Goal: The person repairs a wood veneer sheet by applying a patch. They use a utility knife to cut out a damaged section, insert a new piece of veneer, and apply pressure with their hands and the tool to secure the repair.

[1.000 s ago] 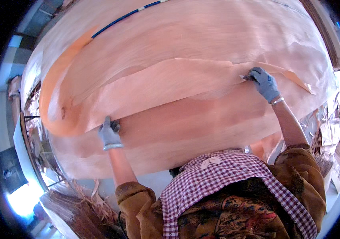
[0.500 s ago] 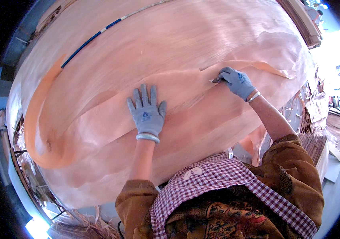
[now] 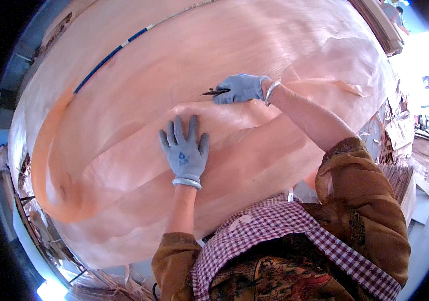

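Note:
A large, thin, pale pinkish wood veneer sheet [image 3: 254, 165] covers the work surface, wavy and overlapping in places. My left hand [image 3: 184, 152], in a grey-blue glove, lies flat on it with the fingers spread. To its upper right, my gloved right hand [image 3: 242, 89] is closed around a slim dark knife [image 3: 216, 92], whose tip points left just above the veneer. Below that hand, the veneer's edge rises in a soft fold. A curled orange-tan strip of veneer [image 3: 43, 165] bends along the left side.
A blue and white banded rod [image 3: 109, 60] lies across the far left of the sheets. Stacked veneer [image 3: 396, 188] and torn scraps [image 3: 395, 130] stand at the right. More scraps [image 3: 109, 286] lie below the near left edge. Boards [image 3: 375, 25] are at the far right.
My right hand has swept left with the knife, from the right part of the veneer to above my left hand. The veneer edge there has lifted and shifted. My left hand stays flat.

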The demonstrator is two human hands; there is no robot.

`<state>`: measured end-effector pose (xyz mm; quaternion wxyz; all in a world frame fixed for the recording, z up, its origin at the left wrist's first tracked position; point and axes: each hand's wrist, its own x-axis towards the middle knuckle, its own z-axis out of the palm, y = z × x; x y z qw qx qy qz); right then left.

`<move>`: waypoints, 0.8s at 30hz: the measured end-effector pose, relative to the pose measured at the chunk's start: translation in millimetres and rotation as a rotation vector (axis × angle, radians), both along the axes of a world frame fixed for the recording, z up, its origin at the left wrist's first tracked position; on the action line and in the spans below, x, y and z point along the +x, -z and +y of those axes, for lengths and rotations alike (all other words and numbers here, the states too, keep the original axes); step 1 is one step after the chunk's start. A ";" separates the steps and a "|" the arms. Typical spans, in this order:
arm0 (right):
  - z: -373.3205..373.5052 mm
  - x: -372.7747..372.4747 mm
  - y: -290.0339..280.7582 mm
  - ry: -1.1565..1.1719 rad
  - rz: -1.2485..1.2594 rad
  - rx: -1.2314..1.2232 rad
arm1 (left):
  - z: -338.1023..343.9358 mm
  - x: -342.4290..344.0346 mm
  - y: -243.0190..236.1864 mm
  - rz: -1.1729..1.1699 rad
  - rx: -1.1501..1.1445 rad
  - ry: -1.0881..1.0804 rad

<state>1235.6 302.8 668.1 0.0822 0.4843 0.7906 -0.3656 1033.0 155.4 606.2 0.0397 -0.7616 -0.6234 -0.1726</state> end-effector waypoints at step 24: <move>5.9 -26.5 -38.3 -0.206 0.012 0.109 | -5.4 -0.9 3.1 -0.057 0.069 0.003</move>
